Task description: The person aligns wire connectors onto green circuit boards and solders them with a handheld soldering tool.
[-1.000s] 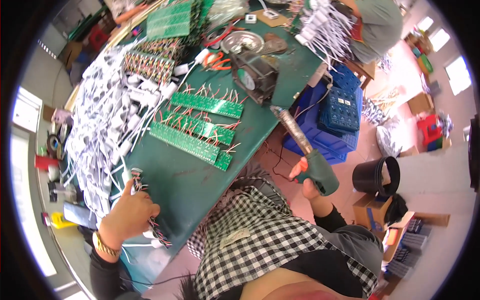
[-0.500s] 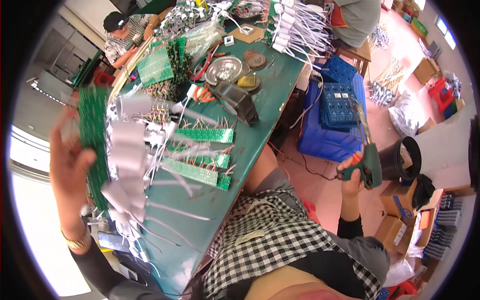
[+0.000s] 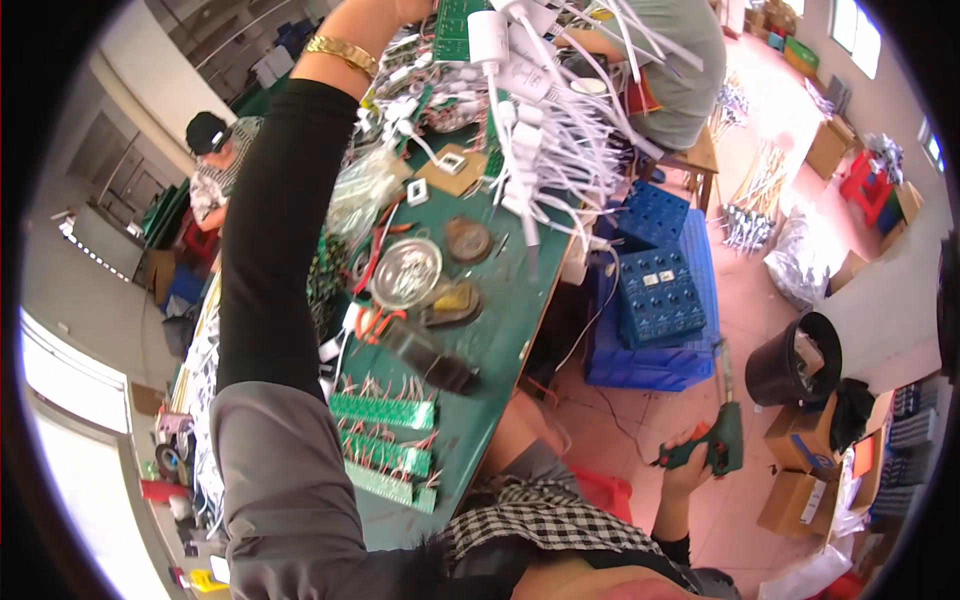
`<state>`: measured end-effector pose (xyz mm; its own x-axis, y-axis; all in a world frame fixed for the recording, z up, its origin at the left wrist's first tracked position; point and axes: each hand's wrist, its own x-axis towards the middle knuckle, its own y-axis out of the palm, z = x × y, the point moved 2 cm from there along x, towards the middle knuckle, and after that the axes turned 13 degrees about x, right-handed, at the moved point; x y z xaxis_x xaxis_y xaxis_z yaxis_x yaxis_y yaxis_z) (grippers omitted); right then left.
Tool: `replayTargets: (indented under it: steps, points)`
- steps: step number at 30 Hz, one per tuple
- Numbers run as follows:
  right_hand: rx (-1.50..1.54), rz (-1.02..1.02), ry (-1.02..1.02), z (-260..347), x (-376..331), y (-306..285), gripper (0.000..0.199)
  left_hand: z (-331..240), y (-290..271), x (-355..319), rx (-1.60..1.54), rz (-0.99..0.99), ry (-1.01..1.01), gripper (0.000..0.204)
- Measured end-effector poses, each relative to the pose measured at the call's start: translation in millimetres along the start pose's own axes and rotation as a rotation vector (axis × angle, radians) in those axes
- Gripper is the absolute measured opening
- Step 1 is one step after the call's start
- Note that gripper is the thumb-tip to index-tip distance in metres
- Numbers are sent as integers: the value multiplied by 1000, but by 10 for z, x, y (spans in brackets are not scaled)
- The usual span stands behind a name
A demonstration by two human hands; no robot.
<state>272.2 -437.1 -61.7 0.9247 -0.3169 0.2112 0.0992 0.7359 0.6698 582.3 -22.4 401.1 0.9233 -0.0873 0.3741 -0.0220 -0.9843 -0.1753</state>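
While the long green surface (image 3: 500,330) stretches away beneath the raised left arm, it carries most of what lies about the hands. Off to the right of it, on the pinkish floor and above the right hand, stand stacked blue plastic crates (image 3: 655,300), with a black bucket (image 3: 795,360) just up and right of that hand and brown cardboard boxes (image 3: 800,480) to its right. Lifted high over the far end of the surface, a thick bundle of white cables with white plug blocks (image 3: 540,110) hangs down from the left hand (image 3: 400,10), which sits at the very top edge and is mostly cut off, so its grip cannot be told for sure; a gold wristband (image 3: 340,55) shows on the black sleeve just below it. Below the left arm, near the body, lie three rows of green circuit boards (image 3: 385,445) with short wires standing up from them. Farther along, under the hanging bundle, rest a round metal dish (image 3: 405,272), a dark box-shaped device (image 3: 430,358) and orange-handled pliers (image 3: 375,322). Low and to the right, held out over the floor well apart from the surface, the right hand (image 3: 685,465) is closed around the handle of a green soldering gun (image 3: 715,445), its thin tip pointing up.
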Motion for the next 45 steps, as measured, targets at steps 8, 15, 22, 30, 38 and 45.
replayTargets:
  steps: [8,15,22,30,38,45]
  points:
    - [-71,-172,248,45,-58,77,34,2360,-486,764,1058,-211,151,36]
    - [20,-275,173,4,294,264,33,3003,-1138,886,1573,119,137,43]
    - [-52,-138,136,-5,314,354,34,2723,-682,318,1099,-169,-282,63]
    - [29,78,255,-63,464,468,38,968,-413,-918,1874,-189,148,14]
    - [206,320,255,-588,742,1076,43,-370,1035,-3362,1455,224,170,14]
    - [386,655,442,-883,831,1931,48,-1045,1453,-4478,1738,-368,48,6]
